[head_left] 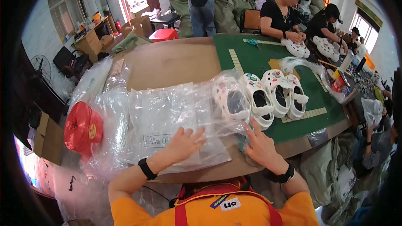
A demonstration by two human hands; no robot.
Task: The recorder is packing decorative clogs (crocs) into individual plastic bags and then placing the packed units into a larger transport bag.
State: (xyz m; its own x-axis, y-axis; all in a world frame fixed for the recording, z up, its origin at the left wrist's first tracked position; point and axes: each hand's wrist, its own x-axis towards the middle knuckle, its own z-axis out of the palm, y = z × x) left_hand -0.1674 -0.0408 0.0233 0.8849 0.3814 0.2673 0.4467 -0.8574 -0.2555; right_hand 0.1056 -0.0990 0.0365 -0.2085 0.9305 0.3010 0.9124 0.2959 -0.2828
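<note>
Worker at a packing table (176,62), seen from above. The left hand (184,142) lies flat, fingers spread and open, on a stack of clear bags (167,117); it presses rather than grips. The right hand (260,142) rests at the table's near edge, fingers loosely spread, its fingertips touching the mouth of the top bag, which already encloses one white clog (228,100). Whether those fingers pinch the film cannot be told. Three more clogs (276,94) stand side by side just right of the bagged one, on the green mat (259,58). A red twine spool (82,127) sits at the far left, on loose plastic.

Risks, as judged from this arrangement:
- The bagged clog lies near the bag's open mouth; a pull on the film with the mouth unheld could let it slide out.
- The bags are slick and stacked, so the flat left palm may drag several sheets at once.
- The stack overhangs the near edge and could slip to the floor if pressure is released.
- The right forearm is close to the standing clogs and may knock them.

Other people work at the far side, well apart.
</note>
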